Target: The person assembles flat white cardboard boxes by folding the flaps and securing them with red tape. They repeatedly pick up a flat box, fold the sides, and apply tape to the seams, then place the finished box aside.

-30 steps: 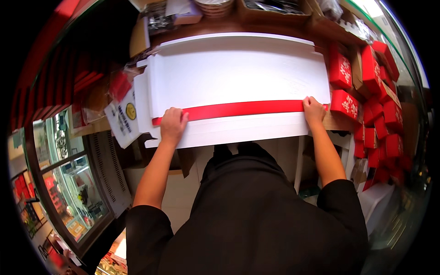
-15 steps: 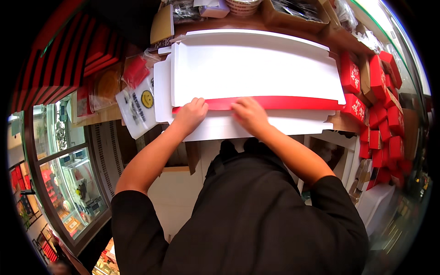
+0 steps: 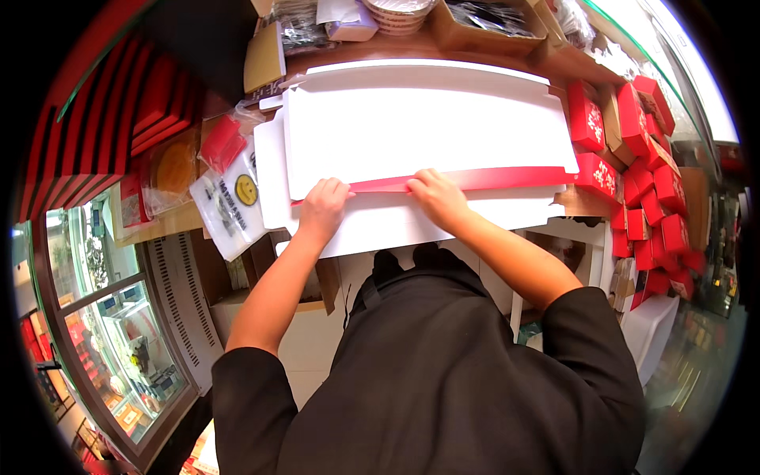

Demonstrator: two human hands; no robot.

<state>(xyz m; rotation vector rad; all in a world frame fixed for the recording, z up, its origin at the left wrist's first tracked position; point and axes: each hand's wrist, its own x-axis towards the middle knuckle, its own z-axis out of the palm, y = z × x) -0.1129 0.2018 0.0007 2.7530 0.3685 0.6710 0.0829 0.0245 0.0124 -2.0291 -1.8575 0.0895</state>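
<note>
In front of me lies a large, long cardboard box blank (image 3: 427, 127), white on its inner face, with short side walls folded up along the far and left edges. A red strip (image 3: 507, 178) runs along its near edge. My left hand (image 3: 323, 207) is closed on this strip near its left end, fingertips pressed to it. My right hand (image 3: 438, 198) pinches the same strip a short way to the right. Between the hands the strip looks slightly bent up. Under the strip, a white panel (image 3: 388, 223) reaches toward me; whether it belongs to the same blank I cannot tell.
Small red boxes (image 3: 637, 194) are piled at the right. Plastic packets, one with a yellow smiley (image 3: 246, 190), lie left of the blank. An open carton (image 3: 491, 32) and a stack of bowls (image 3: 400, 16) stand behind. Large red-and-black boxes (image 3: 99, 127) are stacked far left.
The view has shifted a little. My right hand has slid slightly right along the red strip, away from my left hand, which keeps its place. The strip between them is more bent.
</note>
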